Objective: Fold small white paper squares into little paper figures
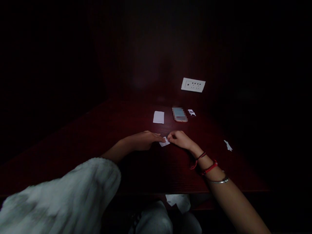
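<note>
A small folded piece of white paper (164,143) lies on the dark red table between my two hands. My left hand (147,139) reaches in from the left with its fingers stretched out, their tips pressing on the top of the paper. From the right comes my right hand (180,139), its fingers curled into a pinch at the paper's right edge. Part of the paper is covered by the fingertips, so its folds are hard to make out.
Behind the hands lie a flat white paper sheet (158,117), a blurred-out phone (179,114) and a folded paper piece (191,112). Another narrow folded paper (228,145) rests at the right. A socket panel (193,84) is on the wall. Pale paper (179,201) shows below the table edge.
</note>
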Tool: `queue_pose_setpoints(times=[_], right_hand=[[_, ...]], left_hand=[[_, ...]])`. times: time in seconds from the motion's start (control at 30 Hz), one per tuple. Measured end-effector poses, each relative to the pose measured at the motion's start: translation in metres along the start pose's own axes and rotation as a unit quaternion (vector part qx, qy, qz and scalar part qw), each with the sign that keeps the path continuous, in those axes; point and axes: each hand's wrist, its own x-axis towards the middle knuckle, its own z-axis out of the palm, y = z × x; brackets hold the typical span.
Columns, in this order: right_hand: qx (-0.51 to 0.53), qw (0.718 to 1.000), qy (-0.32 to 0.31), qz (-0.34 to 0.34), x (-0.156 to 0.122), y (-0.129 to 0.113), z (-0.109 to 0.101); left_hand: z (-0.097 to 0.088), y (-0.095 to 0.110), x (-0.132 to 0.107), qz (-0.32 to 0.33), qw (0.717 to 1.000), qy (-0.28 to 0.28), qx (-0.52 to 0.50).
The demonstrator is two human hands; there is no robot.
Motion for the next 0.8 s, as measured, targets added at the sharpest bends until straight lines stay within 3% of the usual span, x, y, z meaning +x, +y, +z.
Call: queue_pose_setpoints(times=[0.5,0.8], right_hand=[[0.044,0.994,0.006,0.102,0.0059,-0.0009,0.0021],[0.045,0.991,0.014,0.127,0.0076,-0.0008,0.0028]], left_hand=[[0.0011,-0.0017,0.0005,-0.011,1.000,-0.010,-0.015],[0.0016,0.0011,0.0030,-0.004,0.999,0.001,-0.038]])
